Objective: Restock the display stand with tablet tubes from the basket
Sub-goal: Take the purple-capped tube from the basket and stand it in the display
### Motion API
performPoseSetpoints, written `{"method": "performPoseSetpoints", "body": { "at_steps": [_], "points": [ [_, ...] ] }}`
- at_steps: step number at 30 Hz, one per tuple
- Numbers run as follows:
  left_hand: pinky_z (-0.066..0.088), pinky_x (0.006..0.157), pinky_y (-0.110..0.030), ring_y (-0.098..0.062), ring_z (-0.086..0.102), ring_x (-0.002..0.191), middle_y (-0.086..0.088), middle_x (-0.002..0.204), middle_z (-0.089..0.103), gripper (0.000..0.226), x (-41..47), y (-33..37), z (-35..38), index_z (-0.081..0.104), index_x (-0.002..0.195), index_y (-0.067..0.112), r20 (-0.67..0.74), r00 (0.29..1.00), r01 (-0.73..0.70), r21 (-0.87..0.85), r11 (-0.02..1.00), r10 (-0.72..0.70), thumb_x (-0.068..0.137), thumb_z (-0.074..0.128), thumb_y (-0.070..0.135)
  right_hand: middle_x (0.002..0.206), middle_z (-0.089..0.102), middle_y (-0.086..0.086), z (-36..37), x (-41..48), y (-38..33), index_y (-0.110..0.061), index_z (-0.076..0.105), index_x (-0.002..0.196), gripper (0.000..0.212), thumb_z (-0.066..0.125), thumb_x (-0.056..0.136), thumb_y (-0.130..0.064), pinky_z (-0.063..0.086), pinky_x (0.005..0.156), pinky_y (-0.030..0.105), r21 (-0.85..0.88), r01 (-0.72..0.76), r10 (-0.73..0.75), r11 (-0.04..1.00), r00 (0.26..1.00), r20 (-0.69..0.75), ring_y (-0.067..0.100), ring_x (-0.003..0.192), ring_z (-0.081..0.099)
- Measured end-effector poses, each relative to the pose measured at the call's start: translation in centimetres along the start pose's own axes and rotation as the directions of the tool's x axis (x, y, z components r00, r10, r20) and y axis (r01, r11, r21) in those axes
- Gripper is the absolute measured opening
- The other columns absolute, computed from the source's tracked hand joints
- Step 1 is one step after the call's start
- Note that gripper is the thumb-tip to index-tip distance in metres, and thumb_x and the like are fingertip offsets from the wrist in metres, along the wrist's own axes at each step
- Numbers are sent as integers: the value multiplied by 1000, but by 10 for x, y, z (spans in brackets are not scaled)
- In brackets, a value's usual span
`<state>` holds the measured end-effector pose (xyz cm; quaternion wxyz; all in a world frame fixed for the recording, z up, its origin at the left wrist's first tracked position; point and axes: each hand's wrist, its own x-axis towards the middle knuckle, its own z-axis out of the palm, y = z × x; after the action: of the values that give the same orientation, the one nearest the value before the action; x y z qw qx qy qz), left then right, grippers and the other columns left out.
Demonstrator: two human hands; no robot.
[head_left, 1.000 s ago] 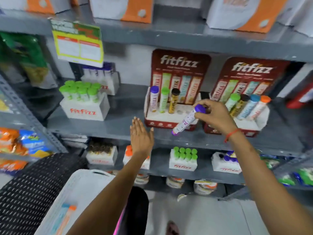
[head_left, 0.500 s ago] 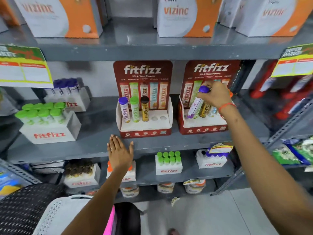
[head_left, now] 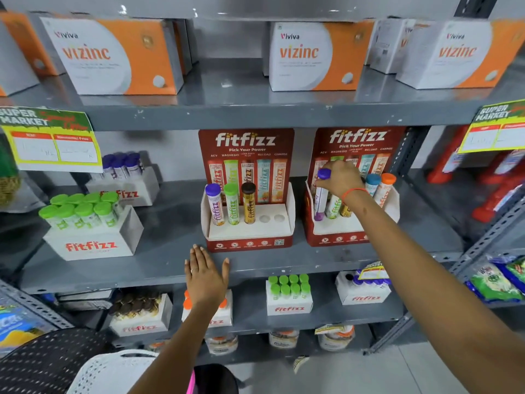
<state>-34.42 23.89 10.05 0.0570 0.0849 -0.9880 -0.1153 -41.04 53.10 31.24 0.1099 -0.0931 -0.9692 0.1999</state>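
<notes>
Two red fitfizz display stands sit on the middle shelf. My right hand (head_left: pixel 342 179) grips the purple-capped tube (head_left: pixel 321 199) by its cap, upright at the leftmost slot of the right stand (head_left: pixel 332 240). That stand also holds green, dark, blue and orange-capped tubes. The left stand (head_left: pixel 250 243) carries purple, green and brown-capped tubes, with two bare slots on its right. My left hand (head_left: pixel 206 275) lies flat and open on the shelf's front edge below the left stand. The white basket (head_left: pixel 113 371) shows at the bottom left, its contents hidden.
White fitfizz boxes with green-capped tubes (head_left: pixel 91 228) and purple-capped tubes (head_left: pixel 125 180) stand at the shelf's left. Vizinc cartons (head_left: pixel 113 55) fill the shelf above. More fitfizz boxes (head_left: pixel 288 297) sit on the shelf below. Price cards (head_left: pixel 51 140) hang from the shelf edges.
My right hand carried the purple-capped tube from in front of the stands to the right stand and turned it upright into the leftmost slot. My left hand stayed flat on the shelf edge.
</notes>
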Motion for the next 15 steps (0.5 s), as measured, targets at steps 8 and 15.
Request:
{"method": "performPoseSetpoints", "body": {
  "at_steps": [8,15],
  "points": [
    [0,117,-38,-27,4,146,-13,158,5,84,-1,0,-1,2,148,5,2,1000,7,14,1000,-7,86,5,61,123,62,18,8,2,-1,-3,58,121,48,71,80,-24,49,94,38,-88,-3,13,996,994,112,34,111,58],
    [0,117,-38,-27,3,146,-12,159,4,85,-2,0,-2,1,149,6,14,1000,11,4,1000,-11,85,4,62,123,61,19,0,10,2,-4,60,118,38,66,85,-20,47,96,38,-197,83,-41,977,977,208,34,111,57]
  ]
}}
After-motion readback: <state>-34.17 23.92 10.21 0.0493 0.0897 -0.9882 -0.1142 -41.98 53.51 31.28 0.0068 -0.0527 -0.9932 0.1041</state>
